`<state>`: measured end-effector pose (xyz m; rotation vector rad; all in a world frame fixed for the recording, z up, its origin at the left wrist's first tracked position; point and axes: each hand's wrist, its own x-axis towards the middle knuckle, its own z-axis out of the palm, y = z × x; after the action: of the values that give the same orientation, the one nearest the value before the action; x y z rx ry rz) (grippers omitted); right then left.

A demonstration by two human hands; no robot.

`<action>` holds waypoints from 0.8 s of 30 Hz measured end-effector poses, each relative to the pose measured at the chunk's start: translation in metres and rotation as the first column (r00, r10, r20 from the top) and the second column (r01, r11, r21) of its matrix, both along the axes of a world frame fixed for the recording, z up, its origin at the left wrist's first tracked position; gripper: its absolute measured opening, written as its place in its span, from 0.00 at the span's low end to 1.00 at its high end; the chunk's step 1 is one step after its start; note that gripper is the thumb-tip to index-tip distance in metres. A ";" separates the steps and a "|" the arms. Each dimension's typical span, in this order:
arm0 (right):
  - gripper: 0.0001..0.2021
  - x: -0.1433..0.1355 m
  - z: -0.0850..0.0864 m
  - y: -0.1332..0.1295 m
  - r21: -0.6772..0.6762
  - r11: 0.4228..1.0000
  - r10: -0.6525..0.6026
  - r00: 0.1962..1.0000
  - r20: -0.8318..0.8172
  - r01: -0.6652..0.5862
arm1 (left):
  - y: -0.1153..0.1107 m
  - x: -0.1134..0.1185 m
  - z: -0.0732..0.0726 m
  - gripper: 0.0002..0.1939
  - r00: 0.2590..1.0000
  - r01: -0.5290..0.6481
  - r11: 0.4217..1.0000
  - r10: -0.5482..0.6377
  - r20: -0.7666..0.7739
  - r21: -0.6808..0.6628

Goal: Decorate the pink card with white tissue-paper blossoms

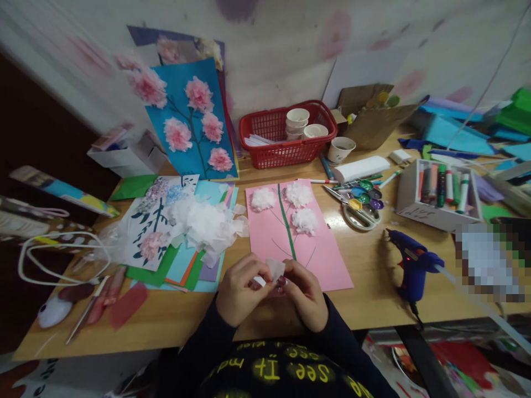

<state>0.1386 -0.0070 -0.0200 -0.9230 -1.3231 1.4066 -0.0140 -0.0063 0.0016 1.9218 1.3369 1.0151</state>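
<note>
A small piece of white tissue paper (275, 268) is pinched between my left hand (241, 288) and my right hand (306, 293), at the near edge of a pink sheet (327, 265). Both hands have their fingers bent around the tissue, fingertips almost meeting. On the pink sheet, a green stem (286, 221) runs down the middle, with thin drawn branches and three fluffy white flowers, one (263, 199) left of the stem and two to its right. A loose pile of white tissue pieces (211, 226) lies to the left, over coloured papers.
A blue glue gun (413, 265) stands at right, its red light lit. Scissors (360, 218) lie beside a paint palette (365, 194). Behind are a red basket (269, 157), a paper cup (342, 149), a marker box (423, 207) and a blue flower picture (166, 138).
</note>
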 end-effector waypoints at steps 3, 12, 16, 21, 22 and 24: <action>0.08 0.000 0.000 0.000 0.000 1.000 0.000 1.000 -0.009 0.000 | 0.000 0.000 0.003 0.07 1.000 -0.009 1.000 0.008 -0.015 -0.009; 0.10 0.002 -0.004 0.000 -0.062 0.998 -0.023 0.998 -0.062 0.020 | -0.006 -0.007 0.011 0.09 1.000 -0.009 0.997 0.009 0.002 -0.074; 0.10 0.001 -0.002 0.001 -0.062 0.998 -0.023 0.997 -0.067 0.019 | -0.005 -0.005 0.006 0.11 1.000 -0.002 1.000 0.002 0.002 -0.006; 0.11 -0.001 -0.001 0.000 -0.064 0.998 -0.034 0.997 -0.070 0.030 | -0.004 -0.003 0.004 0.09 0.999 -0.042 0.999 0.042 0.000 0.017; 0.11 -0.001 -0.001 0.000 -0.064 0.997 -0.036 0.997 -0.071 0.031 | -0.004 -0.002 0.005 0.08 0.999 -0.052 0.999 0.052 0.001 -0.002; 0.11 -0.001 -0.001 0.001 -0.058 0.998 -0.029 0.997 -0.071 0.025 | -0.004 -0.002 0.005 0.06 0.997 -0.075 0.996 0.075 0.003 -0.050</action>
<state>0.1379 -0.0064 -0.0207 -0.9164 -1.2181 1.4501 -0.0156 -0.0098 0.0070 1.8439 1.4276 1.0117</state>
